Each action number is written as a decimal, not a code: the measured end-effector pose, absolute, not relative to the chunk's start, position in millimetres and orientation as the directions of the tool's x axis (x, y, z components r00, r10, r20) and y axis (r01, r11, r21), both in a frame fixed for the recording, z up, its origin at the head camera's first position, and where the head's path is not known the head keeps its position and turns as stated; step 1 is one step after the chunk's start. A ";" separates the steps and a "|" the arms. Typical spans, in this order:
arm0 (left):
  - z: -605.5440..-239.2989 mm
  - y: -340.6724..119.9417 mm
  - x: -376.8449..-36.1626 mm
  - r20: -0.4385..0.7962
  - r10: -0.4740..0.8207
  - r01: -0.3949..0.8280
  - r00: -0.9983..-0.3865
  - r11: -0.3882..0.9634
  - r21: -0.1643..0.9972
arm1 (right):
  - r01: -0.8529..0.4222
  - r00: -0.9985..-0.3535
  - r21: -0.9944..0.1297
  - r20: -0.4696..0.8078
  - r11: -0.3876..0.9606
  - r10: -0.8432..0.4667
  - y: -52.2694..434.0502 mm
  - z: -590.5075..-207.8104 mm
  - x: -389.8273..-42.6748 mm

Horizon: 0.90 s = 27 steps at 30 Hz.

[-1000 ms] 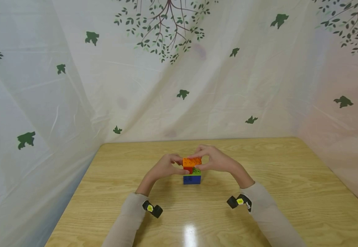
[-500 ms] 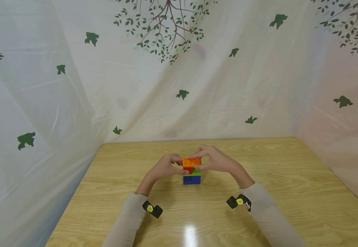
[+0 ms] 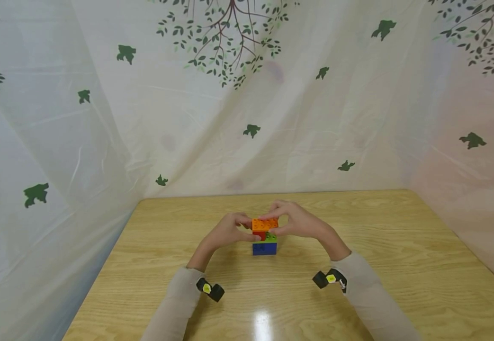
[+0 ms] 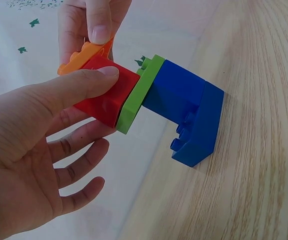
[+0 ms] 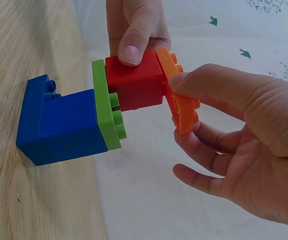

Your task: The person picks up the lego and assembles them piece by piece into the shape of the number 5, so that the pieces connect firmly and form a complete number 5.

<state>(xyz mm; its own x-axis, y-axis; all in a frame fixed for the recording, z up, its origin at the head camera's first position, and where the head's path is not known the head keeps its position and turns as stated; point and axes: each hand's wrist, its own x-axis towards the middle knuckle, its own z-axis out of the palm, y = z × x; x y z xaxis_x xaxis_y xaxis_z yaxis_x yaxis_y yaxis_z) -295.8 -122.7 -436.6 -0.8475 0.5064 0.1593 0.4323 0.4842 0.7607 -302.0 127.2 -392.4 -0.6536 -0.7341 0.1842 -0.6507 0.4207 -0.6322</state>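
Nearest to us, our two sleeves [image 3: 174, 303] run forward over the wooden desk [image 3: 400, 265], each wrist carrying a small black camera. Our left hand [image 3: 225, 233] pinches the red brick [image 4: 106, 92] — thumb on one face, fingertip on the opposite face, the remaining fingers [image 4: 79, 172] loosely spread below it. Our right hand [image 3: 300, 221] pinches the flat orange plate [image 5: 181, 100], thumb and forefinger clamped on its edges, the other fingers [image 5: 203, 175] curled loosely under.

Between the two hands stands the brick stack: the orange plate sits on the red brick, the red brick on a thin green plate [image 5: 106, 105], and that on the blue block [image 3: 265, 247], which rests on the desk just below our fingertips.

Beyond the fingers, a pale curtain [image 3: 247, 94] printed with green leaves and branches — draped around the desk's far edge and sides.
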 end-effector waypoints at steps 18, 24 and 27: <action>-436.4 -123.3 -296.0 0.185 0.517 0.465 -0.836 0.489 0.738 | -0.634 -0.639 -0.670 0.171 0.387 -0.750 129.3 -394.1 -304.7; -434.7 -122.7 -294.8 0.184 0.520 0.469 -0.834 0.493 0.733 | -0.629 -0.638 -0.677 0.168 0.383 -0.751 129.4 -395.4 -305.2; -434.2 -122.5 -294.4 0.182 0.519 0.468 -0.835 0.498 0.730 | -0.629 -0.642 -0.674 0.167 0.389 -0.748 129.3 -395.3 -305.1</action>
